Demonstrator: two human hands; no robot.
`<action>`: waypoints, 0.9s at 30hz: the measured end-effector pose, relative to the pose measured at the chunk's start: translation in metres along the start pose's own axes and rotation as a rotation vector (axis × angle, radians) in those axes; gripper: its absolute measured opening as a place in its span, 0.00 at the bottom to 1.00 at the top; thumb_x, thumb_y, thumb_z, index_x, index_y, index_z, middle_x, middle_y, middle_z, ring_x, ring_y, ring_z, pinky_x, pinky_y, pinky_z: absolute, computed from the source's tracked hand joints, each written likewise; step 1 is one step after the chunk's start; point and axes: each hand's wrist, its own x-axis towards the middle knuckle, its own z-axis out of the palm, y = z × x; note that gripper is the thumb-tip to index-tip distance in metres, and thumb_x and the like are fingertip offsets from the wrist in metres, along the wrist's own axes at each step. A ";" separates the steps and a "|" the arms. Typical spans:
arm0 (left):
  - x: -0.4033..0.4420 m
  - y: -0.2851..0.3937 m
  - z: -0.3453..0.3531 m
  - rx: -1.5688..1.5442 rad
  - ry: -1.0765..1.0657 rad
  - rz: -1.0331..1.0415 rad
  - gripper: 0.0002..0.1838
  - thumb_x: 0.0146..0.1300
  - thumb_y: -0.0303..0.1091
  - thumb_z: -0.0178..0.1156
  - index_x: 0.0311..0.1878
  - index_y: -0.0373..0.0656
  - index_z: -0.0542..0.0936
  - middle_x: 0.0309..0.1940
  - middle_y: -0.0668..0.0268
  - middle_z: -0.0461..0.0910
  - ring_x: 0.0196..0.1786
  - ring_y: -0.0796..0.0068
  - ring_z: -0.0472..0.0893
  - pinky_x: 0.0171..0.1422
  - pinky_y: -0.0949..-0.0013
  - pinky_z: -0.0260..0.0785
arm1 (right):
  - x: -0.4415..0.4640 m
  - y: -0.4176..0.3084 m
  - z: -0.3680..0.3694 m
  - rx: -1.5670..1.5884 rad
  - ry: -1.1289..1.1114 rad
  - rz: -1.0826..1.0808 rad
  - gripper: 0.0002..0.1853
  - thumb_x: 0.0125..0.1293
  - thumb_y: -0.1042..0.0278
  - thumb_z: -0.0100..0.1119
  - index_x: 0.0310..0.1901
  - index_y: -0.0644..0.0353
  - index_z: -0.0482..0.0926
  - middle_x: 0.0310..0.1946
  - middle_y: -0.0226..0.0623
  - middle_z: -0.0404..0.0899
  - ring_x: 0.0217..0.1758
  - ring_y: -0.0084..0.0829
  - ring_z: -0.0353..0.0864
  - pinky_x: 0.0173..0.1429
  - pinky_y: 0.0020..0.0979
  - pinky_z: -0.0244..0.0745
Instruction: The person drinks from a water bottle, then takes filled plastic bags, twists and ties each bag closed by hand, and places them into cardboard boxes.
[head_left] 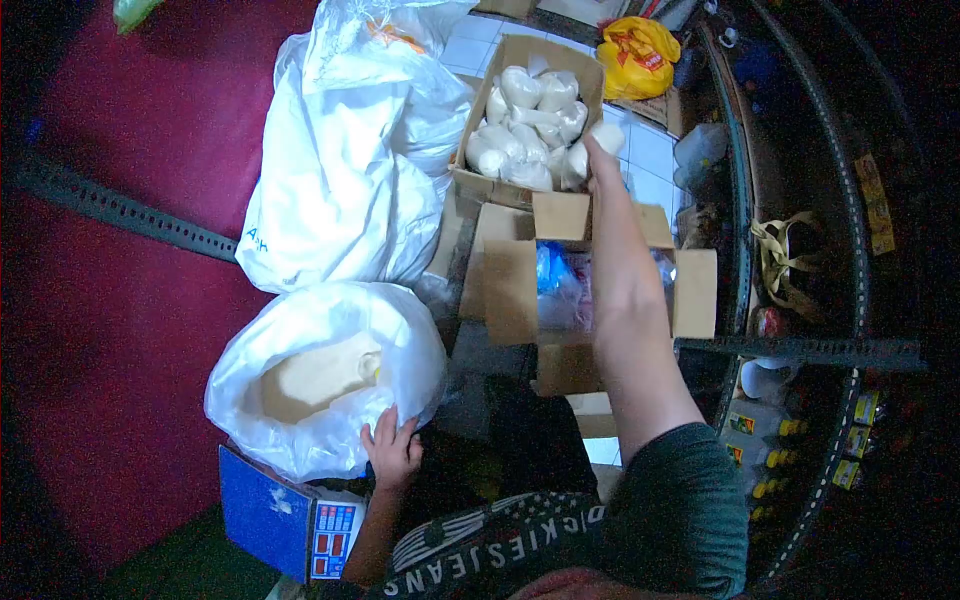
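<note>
My left hand (393,452), fingers spread, rests on the front rim of a white plastic-lined sack (235,370). Inside the sack lies pale granular stuff (318,380) with a scoop-like shape (369,366) partly sunk in it. My right arm reaches far forward, and my right hand (599,165) is at the right edge of a cardboard box (484,188). A small clear bag of white granules (607,136) is in that hand; most of its fingers are hidden. Several similar filled bags (525,125) are piled in the box.
A blue digital scale (268,510) stands below the sack. Large white sacks (335,170) lean behind it. An open carton (512,290) with plastic bags is under my right forearm. A yellow bag (640,57) sits at the back; metal shelving (800,350) with bottles lines the right.
</note>
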 end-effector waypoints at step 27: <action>-0.002 0.009 -0.017 -0.034 -0.061 -0.009 0.18 0.51 0.32 0.57 0.49 0.48 0.77 0.58 0.55 0.67 0.63 0.59 0.64 0.67 0.45 0.43 | -0.162 -0.161 -0.022 0.120 -0.119 -0.330 0.23 0.61 0.67 0.56 0.57 0.63 0.66 0.52 0.39 0.71 0.50 0.30 0.75 0.48 0.32 0.72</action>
